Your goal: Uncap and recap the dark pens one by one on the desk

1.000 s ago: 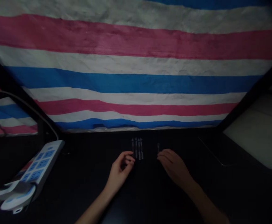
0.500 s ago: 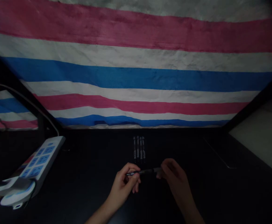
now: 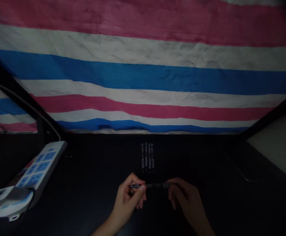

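Dark tabletop point(image 3: 89, 183), striped sheeting point(image 3: 143, 75) behind | crosswise pen point(image 3: 155, 185) sits nearer the wearer than four side-by-side pens point(image 3: 146, 160) | left hand point(image 3: 130, 196) pinches near its silvery end | right hand point(image 3: 188, 198) pinches the other end

A makeshift workspace, as the dark tabletop point(image 3: 91, 178), power strip point(image 3: 40, 166) and striped sheeting point(image 3: 143, 76) suggest.
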`<state>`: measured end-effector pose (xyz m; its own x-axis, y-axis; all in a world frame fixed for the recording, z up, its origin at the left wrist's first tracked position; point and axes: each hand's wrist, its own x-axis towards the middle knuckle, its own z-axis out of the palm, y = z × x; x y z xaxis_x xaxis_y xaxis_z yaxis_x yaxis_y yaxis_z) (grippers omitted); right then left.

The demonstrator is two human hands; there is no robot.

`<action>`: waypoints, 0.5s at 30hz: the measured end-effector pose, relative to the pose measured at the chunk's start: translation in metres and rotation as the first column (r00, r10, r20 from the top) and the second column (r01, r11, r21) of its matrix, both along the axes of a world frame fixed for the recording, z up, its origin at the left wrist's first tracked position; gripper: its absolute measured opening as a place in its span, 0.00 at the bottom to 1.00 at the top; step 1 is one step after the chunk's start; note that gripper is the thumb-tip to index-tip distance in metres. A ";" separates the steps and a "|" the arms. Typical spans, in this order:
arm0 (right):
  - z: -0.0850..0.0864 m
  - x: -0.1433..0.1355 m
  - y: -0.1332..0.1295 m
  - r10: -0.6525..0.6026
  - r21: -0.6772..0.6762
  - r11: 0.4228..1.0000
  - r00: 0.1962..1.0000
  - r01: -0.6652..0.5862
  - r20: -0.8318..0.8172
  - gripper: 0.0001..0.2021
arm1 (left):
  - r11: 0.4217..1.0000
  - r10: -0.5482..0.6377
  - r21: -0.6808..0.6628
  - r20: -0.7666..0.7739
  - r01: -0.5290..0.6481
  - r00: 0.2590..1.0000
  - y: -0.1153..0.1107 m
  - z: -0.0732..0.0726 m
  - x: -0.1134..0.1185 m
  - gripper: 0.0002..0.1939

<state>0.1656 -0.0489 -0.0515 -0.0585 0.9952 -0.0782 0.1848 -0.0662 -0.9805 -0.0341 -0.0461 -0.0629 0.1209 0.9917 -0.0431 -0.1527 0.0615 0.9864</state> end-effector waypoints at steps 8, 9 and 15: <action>0.000 -0.002 -0.002 -0.044 0.050 0.998 0.999 0.044 0.001 0.08 | 0.999 -0.035 -0.017 0.052 0.036 0.998 -0.001 -0.002 -0.001 0.14; 0.000 -0.002 -0.002 -0.055 0.070 0.996 0.998 0.054 0.007 0.07 | 0.999 -0.031 -0.026 0.069 0.033 0.997 0.000 -0.003 -0.001 0.14; -0.003 -0.004 -0.002 0.005 -0.005 1.000 0.997 -0.005 -0.079 0.12 | 0.999 0.031 -0.030 0.080 -0.029 0.996 0.004 -0.005 -0.003 0.15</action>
<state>0.1617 -0.0505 -0.0541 -0.0697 0.9945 -0.0779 0.1072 -0.0701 -0.9918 -0.0372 -0.0419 -0.0679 0.0956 0.9934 -0.0636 -0.2335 0.0845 0.9687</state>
